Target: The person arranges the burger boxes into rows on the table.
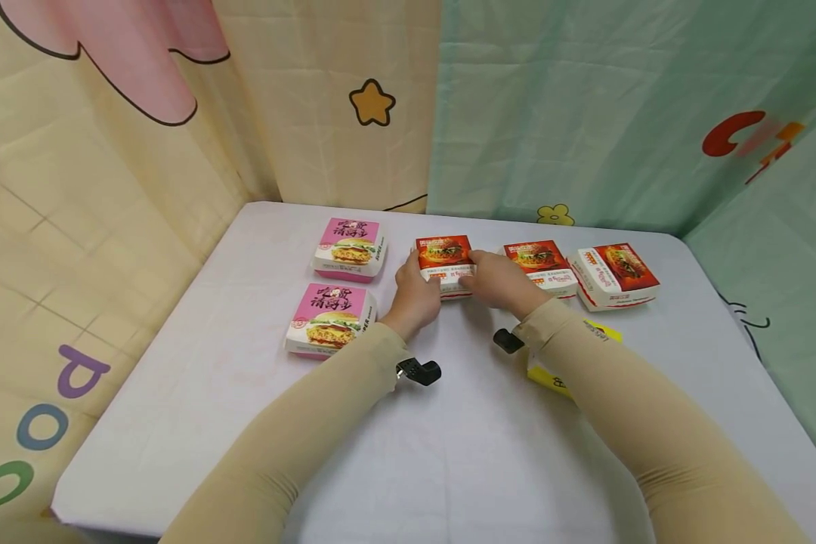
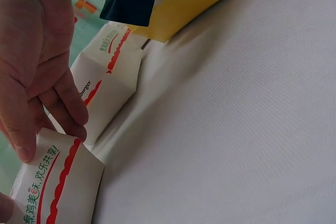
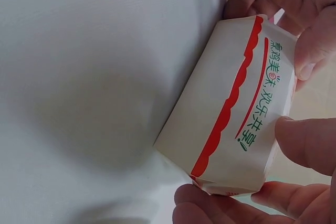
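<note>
Both hands hold one red-and-white burger box (image 1: 443, 251) near the middle back of the white table. My left hand (image 1: 415, 300) grips its left side, and my right hand (image 1: 505, 281) grips the right side with the thumb on top. In the right wrist view, the white front wall with a wavy red band and green lettering shows, fingers at both ends. To the right of the held box stands a matching burger box (image 1: 537, 257), partly behind the right hand. Another red-and-white burger box (image 1: 615, 276) sits turned at an angle beyond it.
Two pink-and-white burger boxes, a rear one (image 1: 350, 249) and a front one (image 1: 329, 319), stand left of the hands. A yellow box (image 1: 547, 378) lies partly hidden under the right forearm. Patterned curtains (image 1: 353, 166) hang along the table's back and sides.
</note>
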Demonstrator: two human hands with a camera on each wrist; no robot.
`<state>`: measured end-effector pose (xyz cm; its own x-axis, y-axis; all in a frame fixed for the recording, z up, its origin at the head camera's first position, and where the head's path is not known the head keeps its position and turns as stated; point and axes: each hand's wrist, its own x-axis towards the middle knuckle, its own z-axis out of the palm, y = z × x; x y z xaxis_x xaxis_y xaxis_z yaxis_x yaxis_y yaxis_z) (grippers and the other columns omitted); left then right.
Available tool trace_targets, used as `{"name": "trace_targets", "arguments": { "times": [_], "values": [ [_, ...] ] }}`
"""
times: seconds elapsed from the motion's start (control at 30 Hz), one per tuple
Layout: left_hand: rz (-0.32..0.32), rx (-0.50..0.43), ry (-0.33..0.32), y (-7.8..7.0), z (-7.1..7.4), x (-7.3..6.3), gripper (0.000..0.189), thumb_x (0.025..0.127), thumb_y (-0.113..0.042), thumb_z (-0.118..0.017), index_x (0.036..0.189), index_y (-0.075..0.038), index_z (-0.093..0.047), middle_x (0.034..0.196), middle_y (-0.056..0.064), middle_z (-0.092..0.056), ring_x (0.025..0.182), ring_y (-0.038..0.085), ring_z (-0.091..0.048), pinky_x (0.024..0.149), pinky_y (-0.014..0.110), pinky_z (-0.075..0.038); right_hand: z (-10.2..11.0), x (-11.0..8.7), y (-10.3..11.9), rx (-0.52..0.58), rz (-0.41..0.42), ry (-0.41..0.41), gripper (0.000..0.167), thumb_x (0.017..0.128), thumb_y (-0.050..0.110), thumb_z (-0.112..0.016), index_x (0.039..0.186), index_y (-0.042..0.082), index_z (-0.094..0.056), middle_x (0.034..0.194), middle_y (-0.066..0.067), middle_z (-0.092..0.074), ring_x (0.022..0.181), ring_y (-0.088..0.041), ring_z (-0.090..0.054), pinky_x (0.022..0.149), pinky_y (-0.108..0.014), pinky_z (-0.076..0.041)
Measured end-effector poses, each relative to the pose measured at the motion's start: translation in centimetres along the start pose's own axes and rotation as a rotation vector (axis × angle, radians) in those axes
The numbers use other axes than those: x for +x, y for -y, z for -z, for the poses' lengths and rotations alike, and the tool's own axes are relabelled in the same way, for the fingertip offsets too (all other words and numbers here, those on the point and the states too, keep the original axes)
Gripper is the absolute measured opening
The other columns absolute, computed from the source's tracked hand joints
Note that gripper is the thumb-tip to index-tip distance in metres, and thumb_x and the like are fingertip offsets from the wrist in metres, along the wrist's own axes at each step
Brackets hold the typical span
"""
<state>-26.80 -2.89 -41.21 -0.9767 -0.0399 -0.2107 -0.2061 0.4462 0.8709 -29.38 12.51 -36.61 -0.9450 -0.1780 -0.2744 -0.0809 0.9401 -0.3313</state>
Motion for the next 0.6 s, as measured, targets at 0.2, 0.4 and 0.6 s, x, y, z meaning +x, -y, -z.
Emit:
{"name": "trace_targets", "arguments": {
  "times": [0.2,0.4,0.6],
  "values": [
    [-0.031,-0.033,-0.045,0.3,-0.1,0.4,0.068,0.111,-0.022,-0.047,0.17,-0.014,-0.014,0.172,0.021,-0.019,0.154,0.031,-0.035,0.128,0.046,-0.031,-0.3,-0.2,0.4,0.013,-0.005,-0.017,0.07,0.107,0.036,-0.059,0.163,0.002,-0.034,0.16,-0.023,-0.048,0.127,-0.034,-0.057,0.116,-0.054,-0.045],
    [-0.026,-0.085,-0.08,0.6,-0.1,0.8,0.064,0.111,-0.019,-0.046,0.169,-0.013,-0.018,0.172,0.02,-0.021,0.153,0.03,-0.035,0.128,0.046,-0.031,-0.9,0.1,0.6,0.004,0.017,-0.054,0.069,0.107,0.036,-0.059,0.161,-0.001,-0.037,0.158,-0.024,-0.05,0.135,-0.038,-0.058,0.117,-0.054,-0.045],
    [-0.001,-0.146,-0.093,0.7,0.2,0.8,0.063,0.112,-0.02,-0.044,0.169,-0.015,-0.019,0.173,0.016,-0.018,0.154,0.027,-0.034,0.128,0.046,-0.031,-1.4,0.3,1.0,0.015,0.013,-0.073,0.071,0.107,0.038,-0.058,0.161,-0.001,-0.035,0.158,-0.025,-0.05,0.14,-0.039,-0.055,0.118,-0.054,-0.044]
  ]
}}
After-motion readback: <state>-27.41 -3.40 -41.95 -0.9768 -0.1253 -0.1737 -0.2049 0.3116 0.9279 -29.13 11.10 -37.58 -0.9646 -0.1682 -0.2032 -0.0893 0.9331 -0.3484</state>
